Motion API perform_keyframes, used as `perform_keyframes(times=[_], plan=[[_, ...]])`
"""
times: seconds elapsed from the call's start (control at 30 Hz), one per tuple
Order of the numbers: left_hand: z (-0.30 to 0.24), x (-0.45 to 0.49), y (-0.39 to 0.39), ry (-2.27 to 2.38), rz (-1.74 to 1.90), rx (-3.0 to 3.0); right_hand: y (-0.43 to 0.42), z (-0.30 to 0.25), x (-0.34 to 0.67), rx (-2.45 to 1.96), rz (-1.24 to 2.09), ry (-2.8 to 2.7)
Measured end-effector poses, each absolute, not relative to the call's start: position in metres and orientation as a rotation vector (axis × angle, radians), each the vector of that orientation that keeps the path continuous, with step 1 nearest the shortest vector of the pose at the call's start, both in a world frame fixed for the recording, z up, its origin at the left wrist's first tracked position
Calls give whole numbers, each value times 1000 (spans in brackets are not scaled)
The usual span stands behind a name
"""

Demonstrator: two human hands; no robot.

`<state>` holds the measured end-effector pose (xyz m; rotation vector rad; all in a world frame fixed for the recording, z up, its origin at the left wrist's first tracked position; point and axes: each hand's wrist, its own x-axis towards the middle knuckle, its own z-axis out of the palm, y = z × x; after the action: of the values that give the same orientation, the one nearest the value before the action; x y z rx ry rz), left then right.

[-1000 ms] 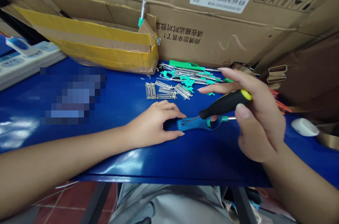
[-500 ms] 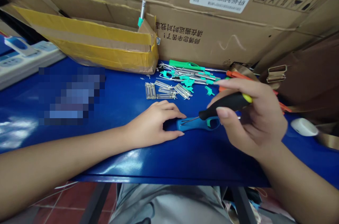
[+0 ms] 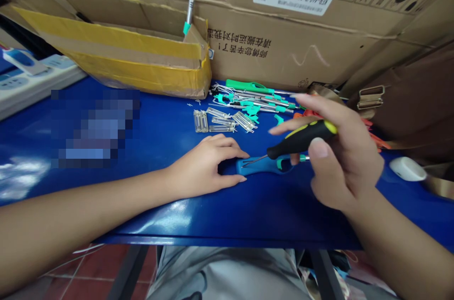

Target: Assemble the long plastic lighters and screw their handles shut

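Note:
My left hand rests on the blue table, thumb and fingers pinched around the left end of a blue plastic tool handle that lies flat. My right hand grips a black screwdriver with a yellow cap; its thin metal tip points into the blue handle's left end. The index and middle fingers of that hand stretch out above the screwdriver while the thumb presses on it.
Behind the hands lie a pile of green-handled metal parts and several clear plastic pieces. A yellow-taped cardboard box and a large carton stand at the back. A white object sits at the right, a power strip at the left.
The right hand's fingers curled over the screwdriver half a second ago and have now stretched out again, turning it. The left hand and blue handle have stayed still.

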<state>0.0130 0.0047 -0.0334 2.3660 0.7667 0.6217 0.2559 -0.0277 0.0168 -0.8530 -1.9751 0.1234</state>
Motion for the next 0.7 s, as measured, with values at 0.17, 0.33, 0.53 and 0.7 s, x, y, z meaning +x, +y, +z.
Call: perform_keyframes(times=[0.17, 0.33, 0.53, 0.7], plan=[[-33, 14, 4, 771, 617, 2365, -30, 18, 256, -814, 368, -2006], [-32, 14, 3, 774, 614, 2359, -29, 19, 254, -767, 65, -2012], [-33, 14, 4, 779, 611, 2362, -29, 16, 254, -831, 244, -1992], [-33, 14, 4, 775, 612, 2361, -27, 15, 254, -808, 41, -1986]])
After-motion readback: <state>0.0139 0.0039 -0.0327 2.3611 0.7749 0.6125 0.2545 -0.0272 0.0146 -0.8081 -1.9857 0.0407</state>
